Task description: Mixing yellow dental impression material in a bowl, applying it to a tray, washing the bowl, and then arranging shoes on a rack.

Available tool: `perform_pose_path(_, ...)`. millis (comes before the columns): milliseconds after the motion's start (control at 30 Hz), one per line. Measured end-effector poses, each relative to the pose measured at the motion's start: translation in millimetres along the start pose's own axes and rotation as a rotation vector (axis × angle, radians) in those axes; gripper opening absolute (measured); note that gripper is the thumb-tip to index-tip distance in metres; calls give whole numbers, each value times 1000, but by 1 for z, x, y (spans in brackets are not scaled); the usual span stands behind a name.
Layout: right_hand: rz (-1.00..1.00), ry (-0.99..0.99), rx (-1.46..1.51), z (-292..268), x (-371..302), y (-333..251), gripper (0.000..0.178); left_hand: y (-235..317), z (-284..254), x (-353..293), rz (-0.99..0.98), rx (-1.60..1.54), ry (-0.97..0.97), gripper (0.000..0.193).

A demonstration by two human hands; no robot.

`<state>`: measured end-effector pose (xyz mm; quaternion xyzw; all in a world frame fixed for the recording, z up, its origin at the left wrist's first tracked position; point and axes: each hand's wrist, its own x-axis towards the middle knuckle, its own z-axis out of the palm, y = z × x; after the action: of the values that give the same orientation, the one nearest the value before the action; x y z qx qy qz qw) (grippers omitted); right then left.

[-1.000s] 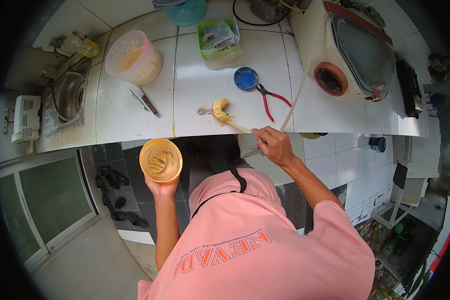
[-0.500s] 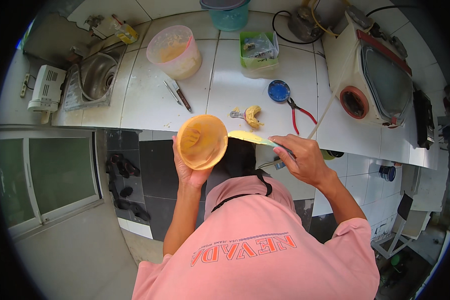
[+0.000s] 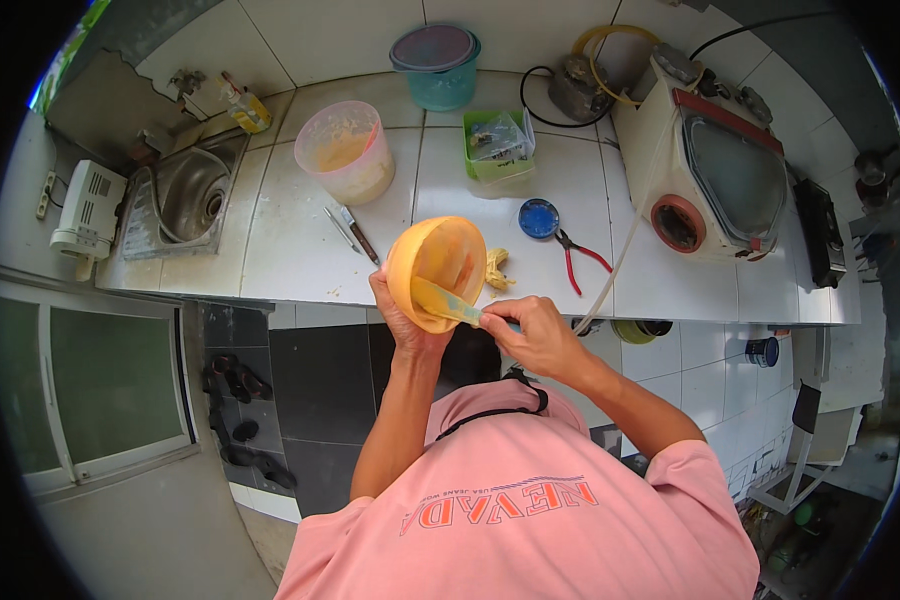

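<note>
My left hand [image 3: 407, 325] is closed around the outside of an orange bowl [image 3: 416, 252], tilted so that its mouth faces right. Traces of yellow paste coat the bowl's inner wall. In my right hand [image 3: 538, 338] is a spatula [image 3: 450, 304] with a dark handle. Its pale, paste-smeared blade reaches into the bowl against the lower inner side. Behind the bowl, a yellow lump [image 3: 496, 268] of paste or dental material lies on the white tiled counter [image 3: 310, 240], partly hidden by the rim.
On the counter stand a pink tub [image 3: 345, 165], a teal lidded bucket [image 3: 437, 75] and a green box [image 3: 498, 150]. A knife [image 3: 360, 236], blue tin [image 3: 538, 218] and red-handled pliers [image 3: 576, 262] lie nearer. A sink [image 3: 185, 190] is left; a cream machine [image 3: 710, 165] stands right.
The bowl has moved right and tilted further. My right hand has come left, bringing the spatula blade from beside the rim into the bowl.
</note>
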<state>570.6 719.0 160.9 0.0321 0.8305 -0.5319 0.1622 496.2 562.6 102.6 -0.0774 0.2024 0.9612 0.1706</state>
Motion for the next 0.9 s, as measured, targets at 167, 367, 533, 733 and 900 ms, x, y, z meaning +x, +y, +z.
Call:
perform_pose_path(167,-112,106,184,-9,-1,-18,25,1,-10,12,-47,-171,-4,51)
perform_pose_path(367,-440,398,-587,-42,-7,-39,28,10,-2,-1,-150,-95,20,46)
perform_pose_path(533,-643,482,-878,-44,-9,-44,39,30,25,-19,-295,-73,-142,46)
perform_pose_path(733,-637,299,-997,-45,-13,-57,45,40,39,-7,-341,-56,-158,52)
perform_pose_path(900,-694,297,-1002,-54,-6,-61,43,44,37,-6,-366,-17,-147,52)
